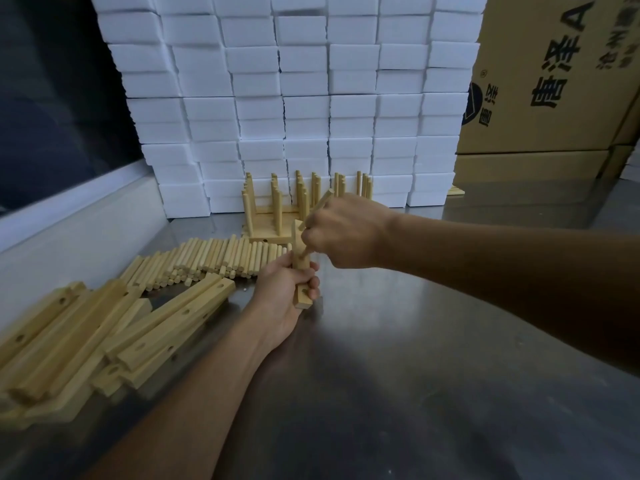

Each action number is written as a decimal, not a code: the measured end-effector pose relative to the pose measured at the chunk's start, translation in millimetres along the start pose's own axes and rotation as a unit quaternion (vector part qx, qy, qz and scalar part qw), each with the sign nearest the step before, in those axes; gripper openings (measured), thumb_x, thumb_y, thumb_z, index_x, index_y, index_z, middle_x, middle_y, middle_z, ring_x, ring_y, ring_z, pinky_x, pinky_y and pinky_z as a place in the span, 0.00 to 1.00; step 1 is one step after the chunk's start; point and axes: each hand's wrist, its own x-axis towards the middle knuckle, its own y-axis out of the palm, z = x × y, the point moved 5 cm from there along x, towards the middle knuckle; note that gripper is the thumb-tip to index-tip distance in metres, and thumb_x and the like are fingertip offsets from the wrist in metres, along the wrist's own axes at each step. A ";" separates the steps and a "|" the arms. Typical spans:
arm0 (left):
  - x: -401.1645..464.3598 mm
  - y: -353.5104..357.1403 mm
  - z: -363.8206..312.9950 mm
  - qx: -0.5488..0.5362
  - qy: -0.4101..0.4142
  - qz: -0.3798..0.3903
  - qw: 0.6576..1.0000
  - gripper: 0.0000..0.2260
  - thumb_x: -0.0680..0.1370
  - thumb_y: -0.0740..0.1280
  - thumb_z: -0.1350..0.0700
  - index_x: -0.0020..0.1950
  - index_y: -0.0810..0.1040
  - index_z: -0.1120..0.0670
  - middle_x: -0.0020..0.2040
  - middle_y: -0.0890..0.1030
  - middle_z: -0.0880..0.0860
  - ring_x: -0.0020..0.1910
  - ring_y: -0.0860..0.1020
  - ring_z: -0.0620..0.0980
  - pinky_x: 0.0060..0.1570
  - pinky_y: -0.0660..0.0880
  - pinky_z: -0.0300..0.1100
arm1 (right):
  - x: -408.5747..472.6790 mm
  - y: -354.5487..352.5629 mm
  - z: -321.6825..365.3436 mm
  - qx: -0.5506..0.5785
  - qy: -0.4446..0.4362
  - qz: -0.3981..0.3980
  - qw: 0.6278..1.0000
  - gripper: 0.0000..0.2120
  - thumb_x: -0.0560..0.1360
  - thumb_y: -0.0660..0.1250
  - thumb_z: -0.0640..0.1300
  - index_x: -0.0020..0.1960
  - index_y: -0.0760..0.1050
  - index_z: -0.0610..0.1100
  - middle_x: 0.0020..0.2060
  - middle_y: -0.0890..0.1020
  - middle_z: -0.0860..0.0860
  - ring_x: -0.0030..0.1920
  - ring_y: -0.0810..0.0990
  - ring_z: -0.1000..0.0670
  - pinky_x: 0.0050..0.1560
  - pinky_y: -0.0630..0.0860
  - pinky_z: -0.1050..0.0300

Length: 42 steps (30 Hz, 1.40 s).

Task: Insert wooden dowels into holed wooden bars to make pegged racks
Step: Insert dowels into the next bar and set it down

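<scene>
Starting left: loose holed bars (104,327) heaped on the steel table (415,375), spare dowels (221,258) rowed behind. Left hand (284,299) wrapped around the bar (302,271) at mid-length, long axis near upright, lower end by the tabletop. Right hand (341,230) closed on several dowels (320,206), one angled down-left into a hole. Light, stiff, smooth wood by the look; best gripped near the entering tip. Finished racks (277,209) behind.
</scene>
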 end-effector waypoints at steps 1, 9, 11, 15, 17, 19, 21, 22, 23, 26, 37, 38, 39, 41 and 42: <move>0.0 -0.4 0.3 0.005 -0.001 -0.001 1.000 0.12 0.77 0.58 0.74 0.52 0.78 0.62 0.40 0.75 0.57 0.30 0.73 0.48 0.25 0.69 0.38 | 0.8 1.2 -0.6 0.032 0.030 0.012 0.999 0.09 0.78 0.62 0.38 0.55 0.77 0.41 0.48 0.81 0.45 0.46 0.81 0.44 0.40 0.75 0.53; -1.5 0.6 0.8 -0.001 -0.027 0.008 1.000 0.12 0.76 0.57 0.74 0.51 0.77 0.63 0.38 0.76 0.57 0.28 0.72 0.47 0.24 0.67 0.37 | -3.7 4.4 4.3 -0.028 -0.001 0.035 0.999 0.08 0.80 0.57 0.37 0.53 0.75 0.40 0.44 0.79 0.45 0.43 0.80 0.44 0.43 0.77 0.51; -1.7 1.3 1.2 -0.005 -0.040 0.017 0.999 0.12 0.77 0.57 0.74 0.50 0.77 0.64 0.37 0.78 0.57 0.27 0.72 0.47 0.24 0.67 0.37 | -6.1 1.9 5.6 -0.075 -0.043 0.029 0.996 0.10 0.82 0.55 0.38 0.53 0.75 0.39 0.44 0.77 0.45 0.39 0.78 0.45 0.45 0.78 0.49; -1.7 1.9 0.5 0.012 -0.026 0.020 0.999 0.12 0.77 0.57 0.74 0.46 0.77 0.63 0.34 0.77 0.55 0.28 0.72 0.48 0.24 0.66 0.37 | -3.0 3.5 13.6 -0.064 0.000 0.046 0.997 0.11 0.81 0.55 0.42 0.54 0.75 0.40 0.48 0.75 0.45 0.36 0.72 0.48 0.37 0.69 0.52; -1.9 1.7 0.1 0.024 -0.016 0.018 0.999 0.12 0.77 0.57 0.74 0.46 0.77 0.63 0.32 0.76 0.54 0.28 0.72 0.48 0.24 0.66 0.37 | 0.3 4.8 13.1 -0.024 0.055 0.057 0.997 0.11 0.80 0.55 0.43 0.53 0.76 0.43 0.46 0.78 0.47 0.37 0.73 0.48 0.37 0.67 0.52; -1.8 2.2 -0.2 0.036 -0.008 0.017 0.999 0.12 0.77 0.57 0.75 0.47 0.77 0.63 0.34 0.75 0.55 0.28 0.71 0.47 0.24 0.65 0.37 | 2.2 5.4 8.4 0.033 0.098 0.070 0.992 0.11 0.80 0.56 0.46 0.53 0.76 0.44 0.42 0.78 0.48 0.36 0.72 0.48 0.37 0.66 0.54; -1.9 2.8 -0.7 0.050 -0.003 0.015 0.999 0.12 0.76 0.57 0.75 0.49 0.77 0.64 0.35 0.74 0.56 0.28 0.70 0.47 0.25 0.65 0.37 | 3.7 9.1 3.0 0.108 0.148 0.087 0.979 0.09 0.79 0.58 0.47 0.51 0.74 0.44 0.38 0.75 0.50 0.33 0.69 0.51 0.33 0.61 0.56; -1.9 3.2 -0.7 0.055 -0.002 0.014 0.998 0.13 0.76 0.57 0.75 0.49 0.77 0.64 0.35 0.74 0.56 0.29 0.70 0.47 0.24 0.65 0.37 | 4.5 11.8 0.3 0.143 0.172 0.098 0.970 0.07 0.78 0.59 0.47 0.49 0.72 0.44 0.36 0.73 0.51 0.33 0.68 0.52 0.31 0.59 0.57; -1.9 3.4 -0.7 0.059 -0.002 0.013 0.998 0.13 0.77 0.57 0.75 0.50 0.78 0.63 0.35 0.74 0.56 0.29 0.70 0.47 0.24 0.66 0.37 | 5.5 13.9 -1.7 0.174 0.194 0.106 0.960 0.05 0.78 0.60 0.47 0.47 0.69 0.45 0.35 0.71 0.51 0.33 0.67 0.53 0.30 0.58 0.58; -0.8 1.9 -0.4 0.058 -0.004 0.009 0.998 0.13 0.77 0.58 0.75 0.51 0.78 0.63 0.35 0.76 0.55 0.29 0.71 0.47 0.24 0.67 0.37 | 9.0 20.6 -5.9 0.221 0.228 0.119 0.941 0.07 0.76 0.63 0.46 0.44 0.65 0.46 0.35 0.69 0.51 0.34 0.67 0.52 0.29 0.59 0.58; 0.5 0.5 0.7 0.007 -0.025 0.012 1.000 0.12 0.76 0.56 0.75 0.47 0.76 0.64 0.37 0.76 0.57 0.25 0.70 0.46 0.22 0.65 0.37 | 1.6 8.8 12.1 -0.069 -0.024 0.048 0.996 0.11 0.83 0.56 0.45 0.54 0.74 0.39 0.42 0.75 0.47 0.36 0.72 0.50 0.37 0.71 0.54; 0.5 1.0 1.0 0.008 -0.027 0.015 0.999 0.12 0.76 0.56 0.75 0.47 0.76 0.64 0.37 0.76 0.57 0.25 0.70 0.46 0.21 0.65 0.36 | -0.2 10.0 13.1 -0.087 -0.040 0.048 0.994 0.12 0.84 0.55 0.45 0.56 0.74 0.38 0.46 0.76 0.46 0.36 0.71 0.50 0.37 0.70 0.54; 0.6 1.4 0.9 0.010 -0.030 0.019 0.999 0.12 0.76 0.56 0.75 0.47 0.76 0.64 0.36 0.76 0.57 0.25 0.70 0.46 0.22 0.65 0.36 | -1.3 10.9 14.0 -0.097 -0.045 0.049 0.993 0.13 0.84 0.55 0.45 0.57 0.74 0.38 0.48 0.76 0.45 0.35 0.71 0.50 0.36 0.69 0.54; 0.8 0.6 0.8 0.011 -0.033 0.021 0.999 0.12 0.76 0.56 0.75 0.48 0.76 0.64 0.37 0.76 0.57 0.26 0.70 0.47 0.23 0.65 0.37 | -0.6 11.4 14.7 -0.092 -0.024 0.052 0.994 0.13 0.84 0.55 0.44 0.58 0.74 0.39 0.50 0.76 0.45 0.35 0.70 0.51 0.37 0.69 0.54; 1.2 0.0 0.9 0.008 -0.034 0.021 0.999 0.11 0.76 0.56 0.74 0.48 0.76 0.64 0.37 0.76 0.57 0.27 0.71 0.47 0.23 0.66 0.37 | 0.7 11.3 13.9 -0.080 -0.004 0.054 0.995 0.12 0.83 0.57 0.44 0.58 0.75 0.39 0.50 0.76 0.45 0.35 0.70 0.51 0.37 0.69 0.54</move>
